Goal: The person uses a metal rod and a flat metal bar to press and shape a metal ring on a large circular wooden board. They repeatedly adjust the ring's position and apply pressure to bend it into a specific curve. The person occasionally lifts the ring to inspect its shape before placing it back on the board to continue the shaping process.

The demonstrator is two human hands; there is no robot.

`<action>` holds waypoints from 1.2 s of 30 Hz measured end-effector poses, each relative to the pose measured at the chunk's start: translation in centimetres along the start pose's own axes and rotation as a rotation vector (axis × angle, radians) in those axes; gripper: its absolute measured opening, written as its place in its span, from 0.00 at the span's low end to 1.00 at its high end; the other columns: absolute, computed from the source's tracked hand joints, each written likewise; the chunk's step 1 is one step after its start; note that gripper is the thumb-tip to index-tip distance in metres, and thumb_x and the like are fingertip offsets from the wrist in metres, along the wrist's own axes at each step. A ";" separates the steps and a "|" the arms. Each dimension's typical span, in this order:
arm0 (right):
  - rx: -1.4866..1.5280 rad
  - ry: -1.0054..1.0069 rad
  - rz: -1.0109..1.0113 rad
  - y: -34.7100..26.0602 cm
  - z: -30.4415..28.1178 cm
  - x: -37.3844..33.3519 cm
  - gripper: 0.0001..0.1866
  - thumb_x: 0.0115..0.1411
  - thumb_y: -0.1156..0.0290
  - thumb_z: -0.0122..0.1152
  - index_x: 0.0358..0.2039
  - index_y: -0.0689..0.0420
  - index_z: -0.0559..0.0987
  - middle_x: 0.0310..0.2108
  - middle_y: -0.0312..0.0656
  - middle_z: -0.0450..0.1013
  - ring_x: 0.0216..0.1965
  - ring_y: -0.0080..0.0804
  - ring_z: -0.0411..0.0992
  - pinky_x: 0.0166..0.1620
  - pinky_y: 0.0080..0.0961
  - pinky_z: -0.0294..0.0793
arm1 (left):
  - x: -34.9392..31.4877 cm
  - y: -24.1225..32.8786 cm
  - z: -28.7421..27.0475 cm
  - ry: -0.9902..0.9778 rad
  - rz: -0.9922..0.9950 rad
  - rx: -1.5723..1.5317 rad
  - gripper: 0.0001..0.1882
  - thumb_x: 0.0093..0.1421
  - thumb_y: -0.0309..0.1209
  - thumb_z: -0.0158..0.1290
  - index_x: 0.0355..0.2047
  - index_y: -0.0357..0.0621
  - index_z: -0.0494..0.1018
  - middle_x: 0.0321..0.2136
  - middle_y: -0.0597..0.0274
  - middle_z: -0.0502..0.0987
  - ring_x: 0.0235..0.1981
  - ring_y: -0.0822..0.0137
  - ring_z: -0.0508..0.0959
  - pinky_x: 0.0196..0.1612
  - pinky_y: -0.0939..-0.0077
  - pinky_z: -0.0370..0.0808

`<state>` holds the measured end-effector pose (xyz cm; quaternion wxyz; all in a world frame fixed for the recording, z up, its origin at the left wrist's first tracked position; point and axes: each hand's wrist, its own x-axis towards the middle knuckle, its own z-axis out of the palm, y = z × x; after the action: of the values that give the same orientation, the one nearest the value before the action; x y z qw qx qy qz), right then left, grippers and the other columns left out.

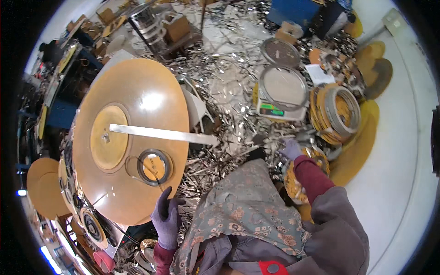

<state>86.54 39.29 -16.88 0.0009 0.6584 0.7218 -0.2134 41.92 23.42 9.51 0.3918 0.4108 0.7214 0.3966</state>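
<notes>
My left hand (167, 219), in a purple-grey glove, is at the near edge of a large round tan disc (174, 98). Its thumb and fingers are apart, with the fingertips near the end of a thin dark strip. That strip runs up to a dark-rimmed ring (168, 170) lying on the disc around an orange-yellow round piece. A flat silvery bar (160, 133) lies across the disc, its right end past the rim. Out to the right, my right hand (291, 149), also gloved, reaches over loose metal strips beside a yellow round stack (293, 185). Its fingers look stretched out, their tips hard to make out.
Metal strips (195, 176) litter the floor. A scale (279, 112) with a lit green display bears a large ring (300, 94). Stacked rings (337, 114) stand by the white wall (398, 151). A patterned apron (247, 201) covers my lap. A pink container (104, 261) sits lower left.
</notes>
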 end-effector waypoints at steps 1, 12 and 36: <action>0.001 0.147 -0.065 0.1 -0.8 3.8 0.27 0.46 0.55 0.61 0.45 0.58 0.74 0.46 0.56 0.69 0.48 0.48 0.68 0.52 0.37 0.66 | 0.3 0.4 0.4 0.042 -0.013 0.028 0.18 0.58 0.20 0.46 0.50 0.31 0.67 0.25 0.60 0.78 0.17 0.84 0.65 0.22 0.89 0.63; -0.427 -0.122 -0.029 14.5 7.0 22.1 0.44 0.47 0.45 0.58 0.57 0.61 0.58 0.59 0.52 0.56 0.61 0.50 0.53 0.59 0.47 0.54 | 7.4 9.2 14.5 -0.042 -0.057 0.323 0.19 0.60 0.31 0.51 0.52 0.46 0.68 0.30 0.63 0.80 0.32 0.76 0.77 0.39 0.77 0.74; -0.465 0.083 -0.540 15.9 -8.4 17.9 0.30 0.54 0.54 0.52 0.57 0.50 0.63 0.45 0.52 0.67 0.38 0.51 0.69 0.41 0.51 0.68 | 12.3 9.8 20.7 -0.180 -0.003 0.205 0.19 0.59 0.34 0.51 0.51 0.45 0.68 0.32 0.52 0.79 0.33 0.63 0.80 0.39 0.70 0.75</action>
<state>101.61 59.60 -19.21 0.0648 0.4342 0.8984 -0.0089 58.71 43.12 7.52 0.4113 0.4817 0.7207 0.2818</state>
